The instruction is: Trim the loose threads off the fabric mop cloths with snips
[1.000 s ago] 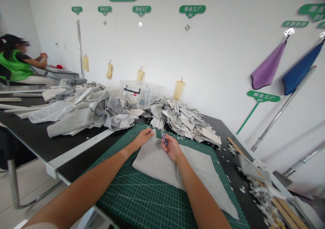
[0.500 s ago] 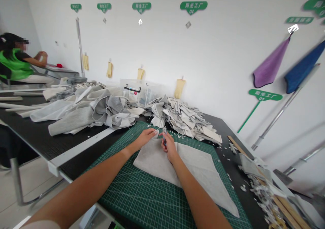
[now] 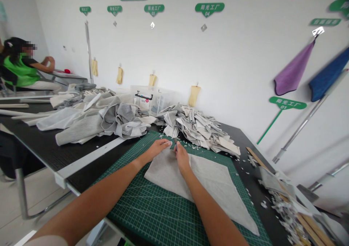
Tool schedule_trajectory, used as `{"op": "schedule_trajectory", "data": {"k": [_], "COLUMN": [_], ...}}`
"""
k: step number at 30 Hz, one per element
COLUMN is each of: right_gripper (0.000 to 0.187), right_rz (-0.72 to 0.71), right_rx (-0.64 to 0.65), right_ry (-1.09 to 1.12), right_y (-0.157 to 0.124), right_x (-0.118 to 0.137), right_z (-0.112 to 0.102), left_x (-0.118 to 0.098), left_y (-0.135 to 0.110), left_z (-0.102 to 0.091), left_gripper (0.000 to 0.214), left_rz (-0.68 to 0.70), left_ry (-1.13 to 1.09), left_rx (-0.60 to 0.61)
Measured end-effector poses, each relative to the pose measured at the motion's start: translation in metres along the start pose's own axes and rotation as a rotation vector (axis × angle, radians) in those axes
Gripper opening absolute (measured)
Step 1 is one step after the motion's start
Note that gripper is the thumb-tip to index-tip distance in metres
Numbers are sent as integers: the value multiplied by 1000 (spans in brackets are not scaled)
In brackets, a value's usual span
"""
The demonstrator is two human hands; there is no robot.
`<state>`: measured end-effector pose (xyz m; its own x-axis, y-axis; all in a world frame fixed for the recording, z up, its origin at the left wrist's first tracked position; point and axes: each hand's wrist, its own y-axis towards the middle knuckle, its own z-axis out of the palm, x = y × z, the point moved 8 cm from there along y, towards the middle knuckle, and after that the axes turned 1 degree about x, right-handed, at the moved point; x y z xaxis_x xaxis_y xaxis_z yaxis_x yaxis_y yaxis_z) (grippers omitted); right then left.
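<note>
A light grey cloth [image 3: 212,177] lies spread on the green cutting mat [image 3: 147,213], its far edge raised at my hands. My left hand [image 3: 158,147] pinches the cloth's far edge between thumb and fingers. Close beside it, my right hand [image 3: 182,155] is closed around small scissors [image 3: 176,144], whose dark metal barely shows past the fingers. The tips are near the pinched edge; whether they touch the fabric I cannot tell. Small white scraps [image 3: 188,146] are scattered just beyond both hands.
Grey cloth pieces [image 3: 201,126] are heaped behind the mat, with a larger fabric pile [image 3: 109,118] to the left. A clear plastic box [image 3: 160,100] stands against the wall. Wooden strips [image 3: 256,158] and clippings [image 3: 286,209] lie at right. A person in a green vest [image 3: 21,69] sits far left.
My right hand has turned slightly, so less of the scissors shows. Both hands stay at the cloth's far edge. The whole view has shifted a little.
</note>
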<state>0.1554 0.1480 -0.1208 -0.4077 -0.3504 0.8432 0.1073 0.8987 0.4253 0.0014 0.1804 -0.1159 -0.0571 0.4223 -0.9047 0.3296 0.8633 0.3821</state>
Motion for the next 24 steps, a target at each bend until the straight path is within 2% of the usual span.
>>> {"op": "schedule_trajectory", "data": {"k": [4,11,24], "right_gripper": [47,51,46], "right_rz": [-14,-34,-62], "right_rx": [-8,24,53], "right_ry": [3,-58,-224], "right_y": [-3,-6,-9], "right_x": [1,7,11], "right_z": [0,3,6], "left_x": [-2,-1,-5], "left_y": [-2,-1,1], "left_z": [0,1,-1], "left_gripper": [37,35,39], "left_rz": [-8,-5,-9], "left_ry": [-31,-40,22], "left_rx": [-2,9,-21]}}
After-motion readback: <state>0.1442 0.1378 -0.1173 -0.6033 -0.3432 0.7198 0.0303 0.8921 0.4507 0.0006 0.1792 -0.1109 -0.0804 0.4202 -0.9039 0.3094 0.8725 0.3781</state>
